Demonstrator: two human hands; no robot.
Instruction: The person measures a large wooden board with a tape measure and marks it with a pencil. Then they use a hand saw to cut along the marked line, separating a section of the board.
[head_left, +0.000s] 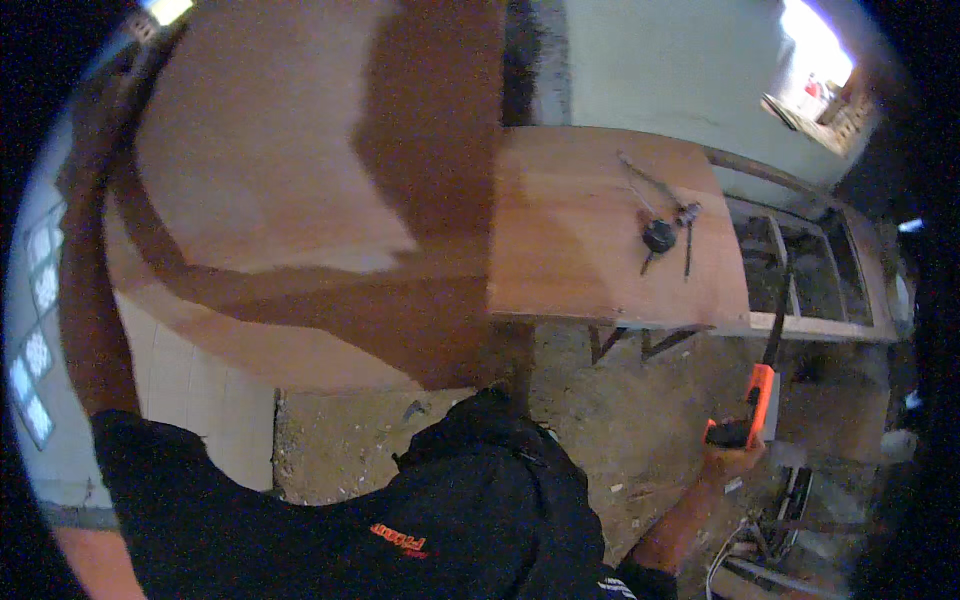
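My left arm reaches up the left side along a large plywood sheet (260, 140); my left hand (140, 55) is near its upper edge, fingers too dark to make out. At lower right, my right hand (733, 450) grips a handsaw with an orange handle (762, 395) and a long dark blade pointing up. Right of the sheet, a smaller wooden board (560, 230) holds a black round tool, perhaps a tape measure (658, 236), and several slim metal tools (688, 250).
An open wooden frame (810, 325) adjoins the smaller board, with dark brackets (650, 345) beneath the board. A dusty floor (610, 450) lies below, with metal items and a cable (775, 530) at lower right. A pale wall (660, 60) with a bright opening stands at the back.
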